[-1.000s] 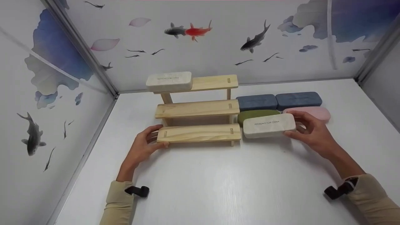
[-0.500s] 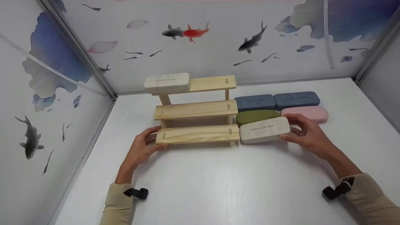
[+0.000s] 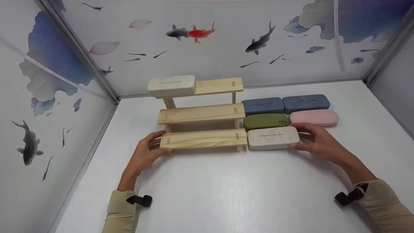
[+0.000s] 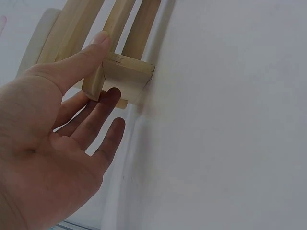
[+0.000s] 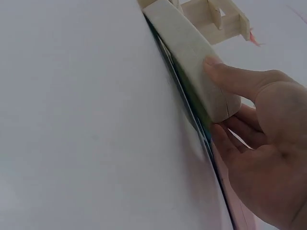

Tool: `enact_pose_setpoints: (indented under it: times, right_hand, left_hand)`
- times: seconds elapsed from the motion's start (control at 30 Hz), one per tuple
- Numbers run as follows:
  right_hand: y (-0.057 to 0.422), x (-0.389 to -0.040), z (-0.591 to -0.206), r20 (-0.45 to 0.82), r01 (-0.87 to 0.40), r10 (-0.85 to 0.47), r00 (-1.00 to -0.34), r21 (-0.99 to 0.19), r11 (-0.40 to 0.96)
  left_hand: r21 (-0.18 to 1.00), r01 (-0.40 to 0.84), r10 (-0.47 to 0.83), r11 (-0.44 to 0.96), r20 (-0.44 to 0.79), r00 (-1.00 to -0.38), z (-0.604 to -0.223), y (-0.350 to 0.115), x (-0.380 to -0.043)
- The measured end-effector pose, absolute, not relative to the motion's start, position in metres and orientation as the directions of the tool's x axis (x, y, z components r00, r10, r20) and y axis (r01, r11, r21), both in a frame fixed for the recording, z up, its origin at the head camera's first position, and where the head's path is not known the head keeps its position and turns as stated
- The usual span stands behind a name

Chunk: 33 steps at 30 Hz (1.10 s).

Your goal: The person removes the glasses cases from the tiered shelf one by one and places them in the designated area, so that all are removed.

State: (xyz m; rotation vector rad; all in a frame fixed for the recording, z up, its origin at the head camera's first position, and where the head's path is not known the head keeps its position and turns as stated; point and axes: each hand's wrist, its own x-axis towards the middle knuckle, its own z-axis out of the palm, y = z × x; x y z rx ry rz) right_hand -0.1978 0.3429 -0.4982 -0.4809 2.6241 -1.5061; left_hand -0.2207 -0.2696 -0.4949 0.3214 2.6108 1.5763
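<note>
A three-tier wooden rack stands on the table. My left hand holds the left end of its lowest board, thumb on the front edge and fingers behind, as the left wrist view also shows. To the right of that board, a white glasses case with printed lettering lies level, and my right hand pinches its right end between thumb and fingers. Right behind it sits a green glasses case with a small glasses print. A second white glasses case rests on the left of the top board.
Two blue cases lie end to end at the back, right of the rack. In front of the farther-right one is a pink case. White panels with painted fish enclose the table at the back and sides.
The white case in my right hand has come down and toward me, from overlapping the green case to lying level in front of it. My left hand stays on the rack.
</note>
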Motion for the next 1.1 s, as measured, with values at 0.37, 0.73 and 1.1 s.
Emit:
enact_pose_setpoints:
  times: [0.37, 0.73, 1.1]
  right_hand:
    - [0.3398, -0.2005, -0.5001, 0.003, -0.178, -0.325, -0.946, -0.841, 0.510]
    - [0.3406, -0.2006, -0.4994, -0.031, -0.143, -0.333, -0.943, -0.862, 0.487]
    - [0.3398, -0.2010, -0.4985, -0.024, -0.156, -0.339, -0.941, -0.854, 0.495]
  left_hand:
    - [0.885, 0.139, 0.216, 0.445, 0.044, -0.975, -0.4938, -0.2698, -0.2212]
    - [0.879, 0.146, 0.217, 0.454, 0.050, -0.975, -0.4971, -0.2702, -0.2218]
    - [0.877, 0.152, 0.216, 0.456, 0.057, -0.975, -0.4958, -0.2699, -0.2215]
